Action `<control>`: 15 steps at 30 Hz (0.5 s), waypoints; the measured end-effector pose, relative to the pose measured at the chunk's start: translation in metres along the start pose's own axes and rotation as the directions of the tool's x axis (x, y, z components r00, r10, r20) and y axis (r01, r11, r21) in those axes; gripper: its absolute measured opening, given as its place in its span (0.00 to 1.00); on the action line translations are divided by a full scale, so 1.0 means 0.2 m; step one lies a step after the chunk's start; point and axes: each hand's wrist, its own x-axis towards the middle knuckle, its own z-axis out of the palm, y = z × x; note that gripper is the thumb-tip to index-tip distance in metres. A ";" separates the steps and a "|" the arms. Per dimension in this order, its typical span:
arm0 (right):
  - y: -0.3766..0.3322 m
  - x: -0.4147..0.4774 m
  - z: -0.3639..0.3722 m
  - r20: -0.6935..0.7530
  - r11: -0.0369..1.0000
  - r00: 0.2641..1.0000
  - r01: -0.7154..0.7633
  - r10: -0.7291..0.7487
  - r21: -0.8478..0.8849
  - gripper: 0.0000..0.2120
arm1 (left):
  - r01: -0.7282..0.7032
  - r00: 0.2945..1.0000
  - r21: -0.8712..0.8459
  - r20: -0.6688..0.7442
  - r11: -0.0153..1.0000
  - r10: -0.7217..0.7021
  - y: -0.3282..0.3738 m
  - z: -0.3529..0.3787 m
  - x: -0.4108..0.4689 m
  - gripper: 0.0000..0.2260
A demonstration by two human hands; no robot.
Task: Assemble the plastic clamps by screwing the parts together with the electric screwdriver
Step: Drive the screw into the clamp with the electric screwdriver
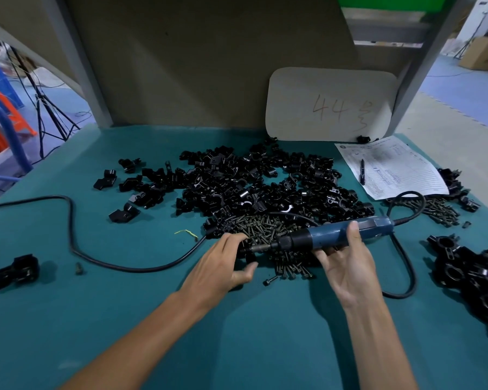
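The electric screwdriver (338, 237) lies nearly level in the right hand (347, 266): the thumb is curled over the top of its blue body and the fingers are wrapped underneath, palm turned up. Its dark front end points left, and the bit reaches the left hand (223, 263). There the fingers (233, 237) are stretched forward and lie close together on the pile of screws (265, 229), with the thumb spread apart below them. We cannot tell whether they pinch anything, since the hand hides the bit's tip.

Both hands are over the screws, near the middle of the green table (96, 319). Just behind the screws we see the big heap of black clamp parts (265, 181). The black cable (68, 220) loops away to the left, past a loose screw (79, 268) and a single clamp (14, 271). At the right edge lies a cluster of assembled clamps (476, 277), and beyond it a second pile of screws (440, 209). Farther back a printed sheet (400, 170) carries a pen (362, 171), beside a white board (330, 105) marked "44"
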 end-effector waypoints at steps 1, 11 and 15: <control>0.00 0.00 0.00 0.002 1.000 1.000 -0.004 0.004 -0.008 0.27 | -0.007 1.000 0.009 -0.007 1.000 0.007 0.00 0.00 0.00 0.24; 0.01 0.00 0.00 -0.020 1.000 1.000 -0.002 0.002 -0.006 0.29 | 0.027 0.999 0.020 0.021 0.999 -0.027 0.00 0.01 0.00 0.22; 0.01 0.00 0.00 -0.021 1.000 1.000 -0.005 0.005 -0.010 0.28 | 0.018 1.000 0.016 0.018 1.000 -0.019 0.00 0.00 0.00 0.22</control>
